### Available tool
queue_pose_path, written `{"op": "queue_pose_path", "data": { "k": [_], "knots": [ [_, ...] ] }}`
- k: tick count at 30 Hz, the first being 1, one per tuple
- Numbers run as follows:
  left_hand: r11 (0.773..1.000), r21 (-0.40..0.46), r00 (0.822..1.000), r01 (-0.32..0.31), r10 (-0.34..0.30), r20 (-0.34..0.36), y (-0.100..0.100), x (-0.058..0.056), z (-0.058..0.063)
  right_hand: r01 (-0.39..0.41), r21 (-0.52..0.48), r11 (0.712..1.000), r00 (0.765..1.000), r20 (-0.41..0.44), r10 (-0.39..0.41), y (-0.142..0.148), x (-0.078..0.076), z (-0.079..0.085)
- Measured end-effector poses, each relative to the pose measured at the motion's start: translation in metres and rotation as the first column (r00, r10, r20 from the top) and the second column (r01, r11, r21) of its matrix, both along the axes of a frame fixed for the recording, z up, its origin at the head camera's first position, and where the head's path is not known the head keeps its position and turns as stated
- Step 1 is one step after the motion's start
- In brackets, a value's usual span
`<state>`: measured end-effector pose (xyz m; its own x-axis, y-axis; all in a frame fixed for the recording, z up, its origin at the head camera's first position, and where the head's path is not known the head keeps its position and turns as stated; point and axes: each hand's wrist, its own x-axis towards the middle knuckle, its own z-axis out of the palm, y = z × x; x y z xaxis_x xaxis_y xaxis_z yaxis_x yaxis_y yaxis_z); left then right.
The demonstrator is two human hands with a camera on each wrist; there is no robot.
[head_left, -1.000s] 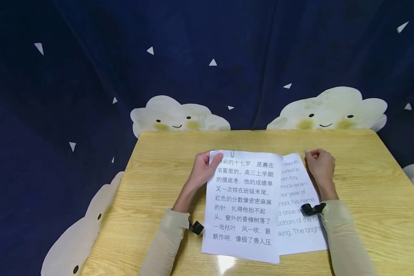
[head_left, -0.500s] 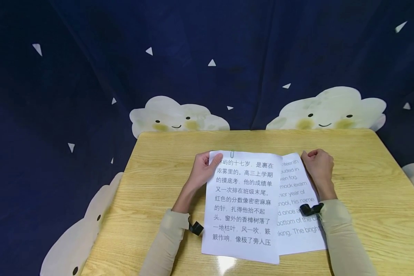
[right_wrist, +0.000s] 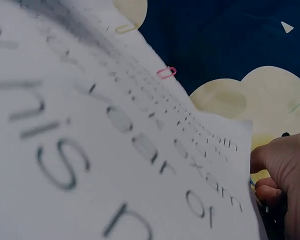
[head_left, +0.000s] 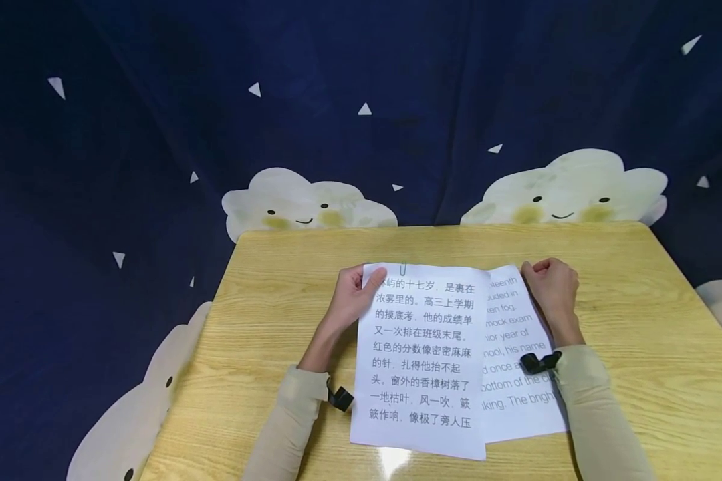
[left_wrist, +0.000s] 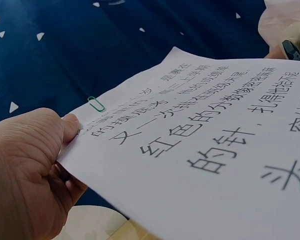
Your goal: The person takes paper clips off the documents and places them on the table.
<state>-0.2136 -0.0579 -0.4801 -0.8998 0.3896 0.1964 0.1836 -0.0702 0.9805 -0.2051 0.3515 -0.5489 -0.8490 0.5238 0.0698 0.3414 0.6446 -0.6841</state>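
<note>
My left hand grips the upper left corner of a white sheet with Chinese print, thumb on the front. A green paper clip sits on that sheet's top edge near the thumb. A sheet with English print shows from behind it on the right. My right hand is at this sheet's upper right corner, fingers curled, fingertips right at the edge. Between them a small blue bit of a paper clip shows, mostly hidden. A pink paper clip and a yellow paper clip sit along the top edge.
The sheets are held up over a wooden table, between both forearms. Behind the table hangs a dark blue curtain with white triangles and smiling clouds. A black wrist camera on the right overlaps the English sheet.
My right hand has moved slightly left, bringing its fingertips from beside the English sheet's corner to its edge. The left hand keeps its grip; the whole head view has shifted a little.
</note>
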Motion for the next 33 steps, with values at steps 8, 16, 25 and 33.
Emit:
{"op": "queue_pose_path", "data": {
  "k": [8,16,25,33],
  "knots": [
    [1.0,0.008,1.0,0.012,-0.012,-0.008,0.0,0.0,0.0,0.034,0.046,0.998,0.99,-0.136,-0.027,0.003,-0.002,0.014],
    [1.0,-0.004,1.0,0.018,-0.018,-0.001,0.001,0.001,-0.001,0.005,0.044,0.999,0.973,-0.232,0.005,-0.008,-0.001,0.039],
    [1.0,-0.005,1.0,0.011,-0.011,-0.002,0.001,0.003,0.0,-0.085,0.056,0.995,0.948,-0.304,0.098,-0.026,0.002,0.062],
    [1.0,-0.003,1.0,0.019,-0.019,-0.009,0.001,0.0,-0.002,-0.204,0.043,0.978,0.894,-0.399,0.204,-0.049,0.011,0.087]
  ]
}}
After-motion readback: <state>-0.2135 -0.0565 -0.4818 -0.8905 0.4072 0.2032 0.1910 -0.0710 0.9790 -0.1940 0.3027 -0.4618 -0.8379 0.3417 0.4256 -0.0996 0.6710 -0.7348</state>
